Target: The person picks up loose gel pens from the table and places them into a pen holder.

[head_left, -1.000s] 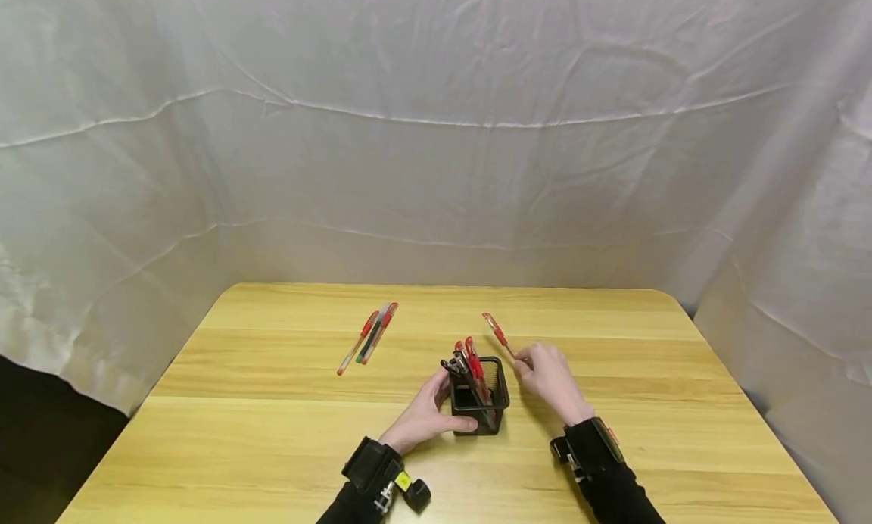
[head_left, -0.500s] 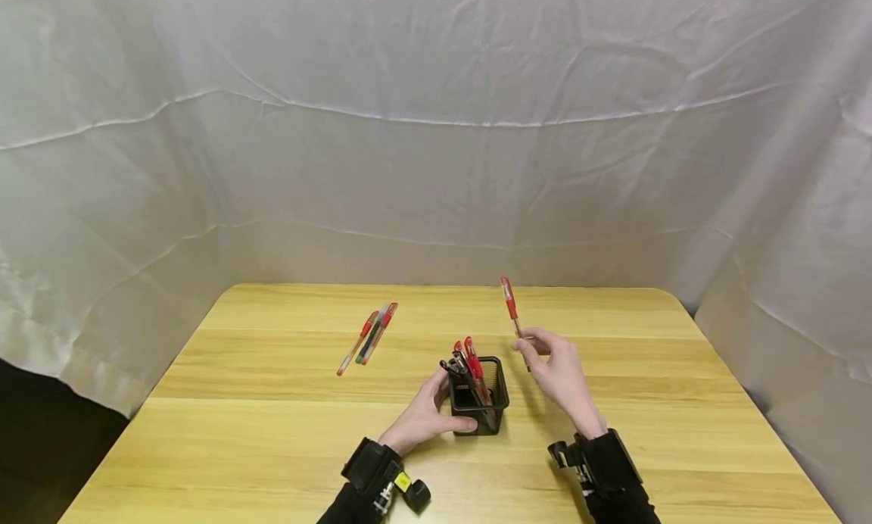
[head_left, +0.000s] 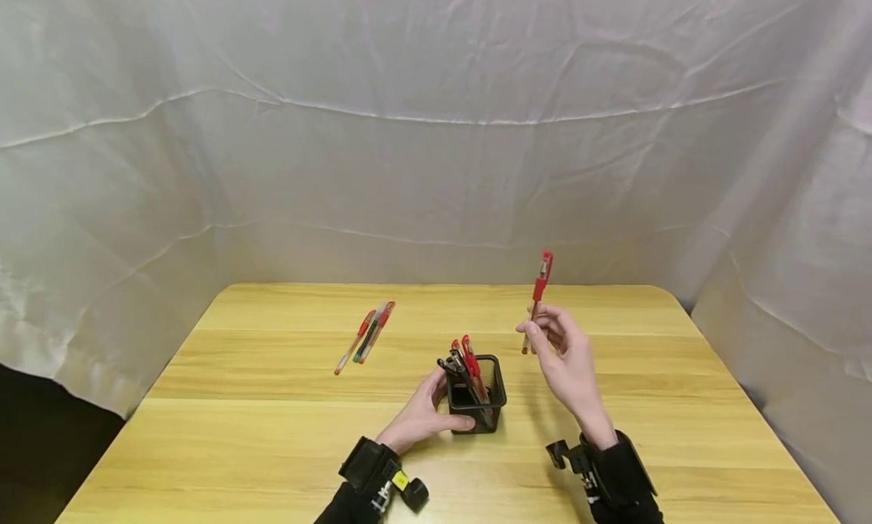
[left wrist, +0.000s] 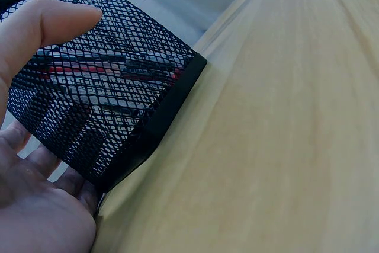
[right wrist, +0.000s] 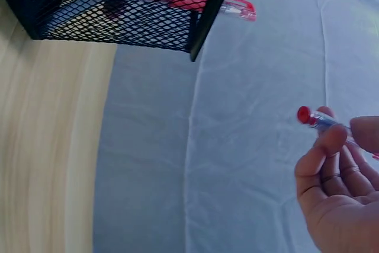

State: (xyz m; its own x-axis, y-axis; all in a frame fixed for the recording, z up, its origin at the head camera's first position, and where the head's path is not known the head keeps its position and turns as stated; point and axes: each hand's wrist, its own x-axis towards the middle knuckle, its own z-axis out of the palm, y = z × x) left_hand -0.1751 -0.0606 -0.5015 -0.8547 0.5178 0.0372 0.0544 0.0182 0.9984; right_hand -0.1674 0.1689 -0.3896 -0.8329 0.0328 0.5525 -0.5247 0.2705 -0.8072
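My left hand [head_left: 424, 418] grips a black mesh pen holder [head_left: 500, 384] standing on the table, with the thumb across its near side and the fingers around its left. Red and black pens [head_left: 468, 357] lean inside the holder; their lower ends show through the mesh in the left wrist view. To the right and higher up, my right hand [head_left: 567, 357] pinches a red pen [head_left: 540, 285] between thumb and fingers. The pen stands nearly upright, its capped end up. In the right wrist view its red lower tip [right wrist: 304, 115] pokes out past the fingertips.
Two red pens flank a dark pen [head_left: 369, 338] on the left part of the wooden table [head_left: 238, 433]. A pale cloth [head_left: 436, 168] hangs behind and along both sides of the table.
My right hand has lifted the red pen off the table, up and to the right, and the pen has swung from slanting to nearly upright. My left hand keeps its hold on the pen holder.
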